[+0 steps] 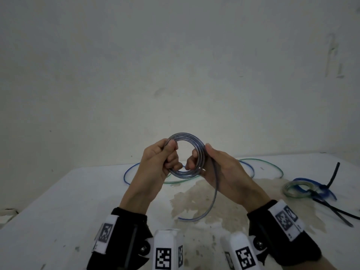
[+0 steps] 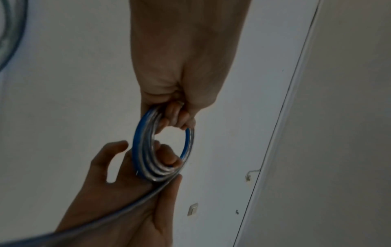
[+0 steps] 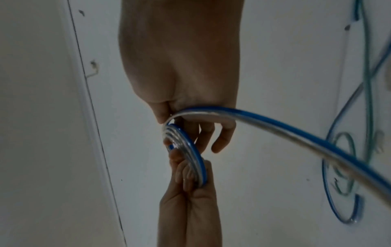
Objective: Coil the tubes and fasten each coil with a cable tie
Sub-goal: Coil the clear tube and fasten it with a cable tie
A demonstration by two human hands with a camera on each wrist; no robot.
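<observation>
Head view: second coil (image 1: 186, 155) nearly wound, tail (image 1: 213, 195) loose, no tie yet.
Left hand (image 1: 155, 164) and right hand (image 1: 218, 166) both grip it; tied coil (image 1: 296, 189) at 3 o'clock on tabletop (image 1: 58, 211); loose tubes (image 1: 261, 166) at 12.

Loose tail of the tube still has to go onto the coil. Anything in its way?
Nothing visible. The left hand and right hand hold the coil above the table; the tail hangs free below the right hand, clear of the other tubes.

Bare hands, strapped wrists

Each wrist wears a black cuff (image 1: 128, 227) with white bands, a white camera block (image 1: 165, 250) printed with square black-and-white markers, and screws.
</observation>
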